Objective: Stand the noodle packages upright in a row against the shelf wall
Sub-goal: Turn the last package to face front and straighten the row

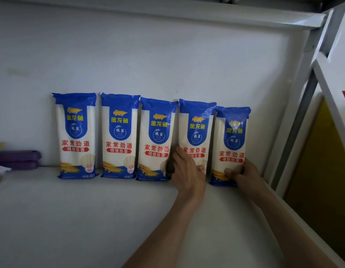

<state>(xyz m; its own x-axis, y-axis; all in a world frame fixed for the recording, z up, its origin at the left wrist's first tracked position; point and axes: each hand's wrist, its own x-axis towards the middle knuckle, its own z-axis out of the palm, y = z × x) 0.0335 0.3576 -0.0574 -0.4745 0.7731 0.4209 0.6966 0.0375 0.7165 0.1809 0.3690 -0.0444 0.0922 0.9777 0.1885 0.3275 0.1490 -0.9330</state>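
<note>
Several blue-and-white noodle packages stand upright in a row against the white shelf wall. The leftmost package and the one beside it stand free. My left hand grips the lower part of the fourth package, its thumb lying between that one and the third package. My right hand holds the bottom right of the rightmost package, thumb across its front. Both hands hide the lower corners of the packages they hold.
Purple flat items lie stacked at the far left of the white shelf board, with other small packets at the left edge. A white metal shelf upright stands right of the row; a yellow panel shows beyond it.
</note>
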